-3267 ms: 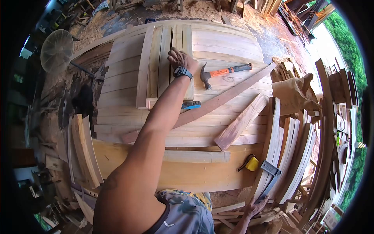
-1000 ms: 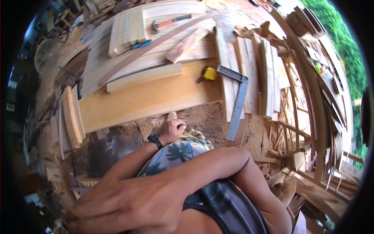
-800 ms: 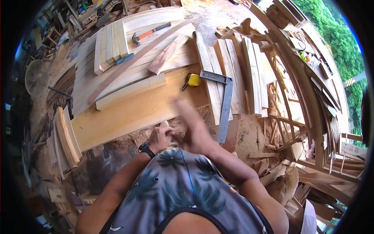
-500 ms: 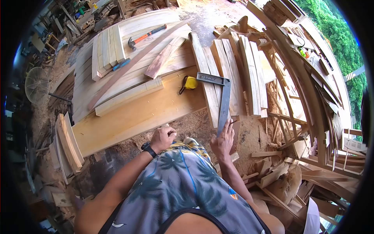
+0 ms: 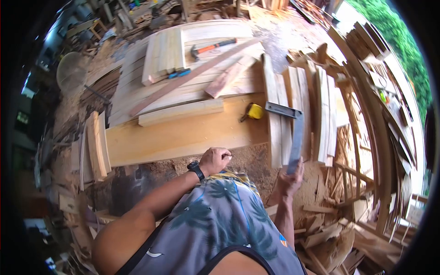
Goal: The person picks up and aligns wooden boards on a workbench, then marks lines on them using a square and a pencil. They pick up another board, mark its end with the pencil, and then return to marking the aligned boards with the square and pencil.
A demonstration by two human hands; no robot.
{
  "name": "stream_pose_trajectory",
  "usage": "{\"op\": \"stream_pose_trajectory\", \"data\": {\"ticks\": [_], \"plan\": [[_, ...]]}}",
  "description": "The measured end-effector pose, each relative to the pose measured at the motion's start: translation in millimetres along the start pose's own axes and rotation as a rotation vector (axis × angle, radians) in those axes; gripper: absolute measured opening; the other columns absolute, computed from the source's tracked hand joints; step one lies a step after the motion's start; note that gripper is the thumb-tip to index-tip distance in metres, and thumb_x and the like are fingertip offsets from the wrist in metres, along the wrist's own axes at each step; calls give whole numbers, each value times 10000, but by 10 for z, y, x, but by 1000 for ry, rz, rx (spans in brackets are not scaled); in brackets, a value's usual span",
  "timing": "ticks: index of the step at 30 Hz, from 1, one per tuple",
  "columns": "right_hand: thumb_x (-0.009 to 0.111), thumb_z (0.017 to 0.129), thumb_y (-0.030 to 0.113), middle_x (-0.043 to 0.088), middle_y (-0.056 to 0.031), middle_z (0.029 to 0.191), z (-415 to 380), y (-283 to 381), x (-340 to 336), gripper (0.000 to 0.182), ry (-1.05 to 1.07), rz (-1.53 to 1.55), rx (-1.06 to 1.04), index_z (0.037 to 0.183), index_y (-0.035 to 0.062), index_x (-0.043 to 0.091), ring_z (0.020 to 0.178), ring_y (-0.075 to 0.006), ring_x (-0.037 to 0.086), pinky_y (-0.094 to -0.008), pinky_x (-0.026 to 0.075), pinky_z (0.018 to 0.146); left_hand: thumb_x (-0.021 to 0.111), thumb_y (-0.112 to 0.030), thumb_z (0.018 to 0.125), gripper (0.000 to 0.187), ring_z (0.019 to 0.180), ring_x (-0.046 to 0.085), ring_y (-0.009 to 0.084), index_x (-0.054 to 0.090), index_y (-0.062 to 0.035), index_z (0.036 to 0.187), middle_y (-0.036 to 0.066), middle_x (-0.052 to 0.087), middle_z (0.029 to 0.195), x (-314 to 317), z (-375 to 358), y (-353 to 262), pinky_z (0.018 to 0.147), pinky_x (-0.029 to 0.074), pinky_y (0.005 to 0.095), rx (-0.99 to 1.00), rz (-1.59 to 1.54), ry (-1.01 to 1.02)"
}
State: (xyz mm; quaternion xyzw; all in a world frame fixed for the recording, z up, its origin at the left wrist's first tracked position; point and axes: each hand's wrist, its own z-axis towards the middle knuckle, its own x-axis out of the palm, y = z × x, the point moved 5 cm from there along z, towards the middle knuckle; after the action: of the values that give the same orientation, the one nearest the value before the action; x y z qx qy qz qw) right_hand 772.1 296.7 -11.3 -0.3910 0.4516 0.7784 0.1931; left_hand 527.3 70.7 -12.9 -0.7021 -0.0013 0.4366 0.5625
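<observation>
My right hand (image 5: 291, 178) grips the lower end of the blade of a metal try square (image 5: 296, 137), whose dark stock lies across upright pale boards (image 5: 276, 133). Near my waist, just off the front edge of a wide yellowish plank (image 5: 178, 137), my left hand (image 5: 215, 160) is closed, its fingers curled; what they hold, if anything, is too small to name. A yellow tape measure (image 5: 254, 111) rests on the plank, left of the square's stock. Beyond it a narrow pale strip (image 5: 183, 112) lies along the plank.
An orange-handled hammer (image 5: 214, 47), a long brown strip (image 5: 192, 77) and a blue-handled tool (image 5: 179, 73) lie on joined boards (image 5: 133, 87). A round fan (image 5: 73, 73) stands at the left. Scrap wood (image 5: 334, 238) is heaped at the lower right, over sawdust.
The whole view has shifted, so the bench appears further right. My right hand has turned and now wraps round the blade's end. My left hand stays closed, nearer the plank's edge.
</observation>
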Motion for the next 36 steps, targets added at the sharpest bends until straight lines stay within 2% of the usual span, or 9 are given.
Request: {"op": "stream_pose_trajectory", "data": {"ticks": [4, 10, 13, 16, 20, 23, 27, 30, 36], "plan": [[585, 770, -57, 507, -238, 1500, 191, -320, 98, 818, -16, 100, 5, 1558, 47, 390, 1310, -418, 569, -491, 511, 1110, 679, -199, 871, 214, 827, 729, 351, 761, -18, 952, 203, 740, 888, -308, 24, 205, 750, 566, 423, -19, 77, -43], [548, 684, -54, 522, -245, 1481, 299, -460, 178, 837, -45, 111, -75, 1512, 10, 445, 1409, -443, 452, -476, 360, 1206, 643, -267, 905, 228, 751, 700, 398, 741, -62, 927, 211, 702, 797, -1412, 596, 686, 684, 549, 472, -52, 335, -171], [659, 746, 13, 561, -265, 1433, 245, -451, 213, 771, -64, -47, -85, 1496, 17, 480, 1359, -444, 498, -500, 402, 1145, 699, -231, 846, 210, 832, 710, 402, 724, -59, 964, 222, 719, 868, -2041, 1038, 1002, 713, 565, 491, -74, 375, -338], [599, 718, 14, 545, -239, 1462, 233, -367, 196, 805, -9, -148, 38, 1510, 24, 460, 1320, -446, 508, -500, 410, 1115, 726, -303, 850, 547, 1065, 656, 417, 585, -18, 1295, 248, 680, 1149, -2498, 1550, 1271, 906, 544, 486, -213, 473, -352], [661, 772, 61, 554, -233, 1454, 333, 97, 116, 768, -84, -289, 39, 1515, 38, 467, 1305, -417, 516, -502, 400, 1104, 784, -371, 818, 785, 1174, 603, 422, 469, -3, 1435, 265, 634, 1224, -2734, 2280, 1675, 999, 486, 508, -216, 592, -532], [685, 788, 60, 550, -229, 1461, 470, 435, 146, 752, -87, -265, 57, 1510, 33, 475, 1336, -413, 499, -507, 369, 1142, 776, -588, 777, 1163, 1335, 433, 530, 192, -28, 1612, 339, 489, 1410, -2773, 2624, 2053, 1121, 292, 668, -633, 617, -589], [679, 790, 43, 544, -231, 1470, 473, 747, 254, 749, -61, -217, 76, 1509, 30, 474, 1367, -425, 473, -506, 345, 1170, 766, -573, 783, 1214, 1349, 413, 541, 98, -7, 1625, 426, 441, 1414, -2662, 2769, 2021, 1162, 201, 686, -755, 610, -541], [676, 790, 47, 532, -227, 1489, 422, 861, 387, 748, -12, -212, 109, 1511, 37, 476, 1383, -425, 464, -495, 347, 1173, 757, -588, 783, 1229, 1383, 368, 558, 72, -16, 1629, 424, 429, 1428, -2622, 2800, 2012, 1177, 164, 685, -812, 547, -551], [673, 813, 68, 497, -212, 1534, 424, 1190, 624, 741, 99, -243, 138, 1521, 22, 460, 1408, -390, 472, -457, 354, 1180, 774, -559, 771, 1057, 1289, 476, 450, 376, 132, 1464, 313, 513, 1326, -2559, 2772, 2022, 1153, 258, 611, -735, 645, -707]]}}
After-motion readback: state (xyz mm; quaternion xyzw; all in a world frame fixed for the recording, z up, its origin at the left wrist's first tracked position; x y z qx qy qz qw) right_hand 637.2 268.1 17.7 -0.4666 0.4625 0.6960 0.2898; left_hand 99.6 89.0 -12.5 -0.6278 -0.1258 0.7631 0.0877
